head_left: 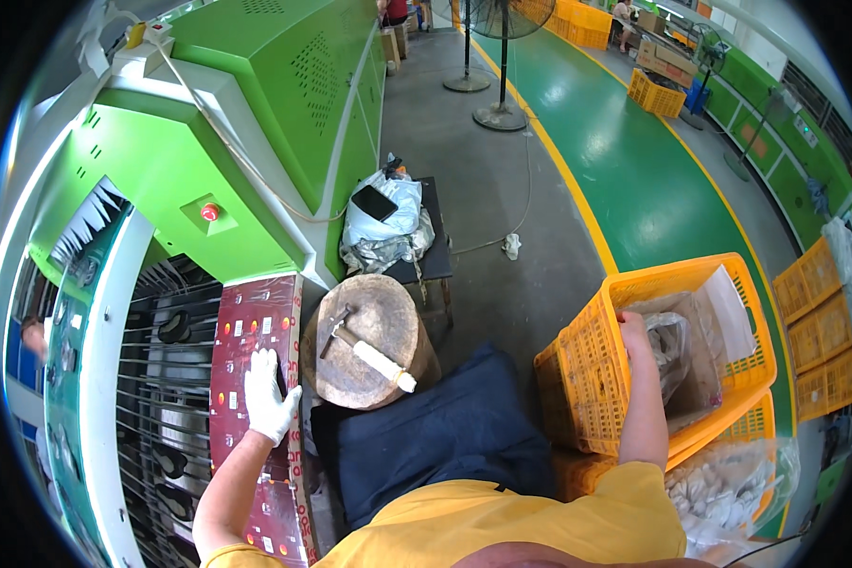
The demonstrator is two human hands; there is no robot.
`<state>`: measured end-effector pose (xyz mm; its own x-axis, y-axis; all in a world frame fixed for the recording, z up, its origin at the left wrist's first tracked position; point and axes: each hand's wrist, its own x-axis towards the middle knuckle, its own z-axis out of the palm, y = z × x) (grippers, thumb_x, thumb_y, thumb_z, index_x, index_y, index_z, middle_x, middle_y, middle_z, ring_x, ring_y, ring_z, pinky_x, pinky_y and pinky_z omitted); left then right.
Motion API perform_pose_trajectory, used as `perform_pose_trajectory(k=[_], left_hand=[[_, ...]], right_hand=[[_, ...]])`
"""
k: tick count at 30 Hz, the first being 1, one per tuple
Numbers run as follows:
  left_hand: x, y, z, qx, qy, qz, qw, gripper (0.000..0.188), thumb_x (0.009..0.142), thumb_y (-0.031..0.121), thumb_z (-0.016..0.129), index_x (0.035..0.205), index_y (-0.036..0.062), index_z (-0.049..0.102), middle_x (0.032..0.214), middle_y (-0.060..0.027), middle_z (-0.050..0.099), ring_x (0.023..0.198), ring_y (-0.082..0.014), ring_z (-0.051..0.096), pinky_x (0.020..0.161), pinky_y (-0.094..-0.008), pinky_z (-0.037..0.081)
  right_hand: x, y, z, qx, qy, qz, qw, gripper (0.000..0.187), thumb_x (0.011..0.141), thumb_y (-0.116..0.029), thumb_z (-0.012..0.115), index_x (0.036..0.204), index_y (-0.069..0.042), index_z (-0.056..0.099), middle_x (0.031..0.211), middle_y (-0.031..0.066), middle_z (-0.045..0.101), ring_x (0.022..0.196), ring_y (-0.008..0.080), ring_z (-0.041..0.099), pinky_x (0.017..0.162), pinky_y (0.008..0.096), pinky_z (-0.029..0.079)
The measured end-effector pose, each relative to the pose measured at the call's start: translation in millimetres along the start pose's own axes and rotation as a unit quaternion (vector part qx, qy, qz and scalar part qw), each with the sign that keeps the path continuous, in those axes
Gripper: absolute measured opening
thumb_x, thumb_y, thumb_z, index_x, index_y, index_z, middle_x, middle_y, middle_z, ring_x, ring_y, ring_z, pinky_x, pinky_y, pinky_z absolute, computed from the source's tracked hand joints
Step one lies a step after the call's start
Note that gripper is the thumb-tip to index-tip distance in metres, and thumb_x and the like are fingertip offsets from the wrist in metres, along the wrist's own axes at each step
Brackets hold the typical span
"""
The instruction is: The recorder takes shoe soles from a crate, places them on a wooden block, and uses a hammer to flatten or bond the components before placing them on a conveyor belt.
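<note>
On the far left I see a green machine (189, 170) with a red button (210, 211), and below it dark rods carry some black pieces (175, 328). Just beside stands a box (229, 402) covered in dark red. On its top lies the left hand (273, 402), in a white glove; its grip is spread flat and has hold of nothing. Next to the box there is a round wooden stump (388, 317), and a hammer (381, 365) with a white-wrapped handle rests on it. Behind the stump, a stool (431, 218) bears bags (398, 208) and a dark phone (375, 203). To the right, the yellow crate (577, 369) sits upon another one. The bare right hand (633, 329) is at its near-left rim; the fingers are partly hidden, so I cannot tell how closed the grip is. Inside the crate are clear plastic (670, 346) and a white sheet (731, 317).
</note>
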<state>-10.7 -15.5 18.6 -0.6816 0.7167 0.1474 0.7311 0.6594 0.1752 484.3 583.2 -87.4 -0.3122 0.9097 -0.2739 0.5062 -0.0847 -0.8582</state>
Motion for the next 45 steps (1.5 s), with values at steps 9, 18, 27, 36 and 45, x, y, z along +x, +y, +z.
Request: perform_pose_trajectory(k=[9,18,27,36,45], left_hand=[[4.4,-8.1,10.7,-0.018,0.011,0.026,0.999,0.097,0.082,0.024,0.081,0.164,0.0027,0.033,0.168,-0.0243,0.033,0.158,-0.0399,0.027,0.129,-0.0488,0.019],[2.3,-6.1,9.5,-0.018,0.024,0.028,0.999,0.096,0.080,0.020,0.083,0.162,0.0016,0.036,0.166,-0.0235,0.037,0.158,-0.0402,0.028,0.128,-0.0496,0.020],[2.9,-3.4,8.4,-0.010,0.033,0.033,0.999,0.094,0.079,0.019,0.083,0.160,0.0005,0.038,0.165,-0.0228,0.040,0.157,-0.0397,0.030,0.128,-0.0482,0.022],[5.2,-4.7,11.8,-0.006,0.035,0.046,0.998,0.095,0.079,0.018,0.083,0.160,-0.0011,0.038,0.164,-0.0239,0.040,0.155,-0.0405,0.032,0.128,-0.0467,0.024],[3.5,-6.1,10.4,-0.017,0.035,0.033,0.999,0.095,0.079,0.017,0.084,0.161,0.0012,0.038,0.165,-0.0220,0.040,0.157,-0.0387,0.030,0.128,-0.0482,0.021]], right_hand=[[6.9,14.6,-9.2,-0.117,0.037,-0.035,0.992,0.022,0.093,-0.018,0.070,0.103,0.001,0.077,0.091,0.0139,0.077,0.080,0.0254,0.071,0.074,0.0405,0.055],[-20.9,-28.1,0.5,-0.066,-0.004,0.024,0.998,0.029,0.094,-0.023,0.069,0.105,0.004,0.075,0.093,0.0134,0.076,0.077,0.0234,0.069,0.068,0.0398,0.053],[-13.4,-18.1,-2.6,0.059,-0.032,0.102,0.993,0.033,0.098,-0.022,0.066,0.115,0.006,0.073,0.101,0.0135,0.076,0.080,0.0234,0.071,0.068,0.0397,0.056],[-7.6,-2.3,-6.4,-0.008,-0.006,0.053,0.999,0.023,0.096,-0.016,0.066,0.109,0.001,0.073,0.092,0.0102,0.075,0.073,0.0219,0.069,0.063,0.0375,0.053],[-9.3,-10.0,-1.8,0.004,0.005,0.074,0.997,0.026,0.097,-0.015,0.068,0.114,0.004,0.073,0.100,0.0107,0.075,0.082,0.0205,0.070,0.071,0.0363,0.055]])
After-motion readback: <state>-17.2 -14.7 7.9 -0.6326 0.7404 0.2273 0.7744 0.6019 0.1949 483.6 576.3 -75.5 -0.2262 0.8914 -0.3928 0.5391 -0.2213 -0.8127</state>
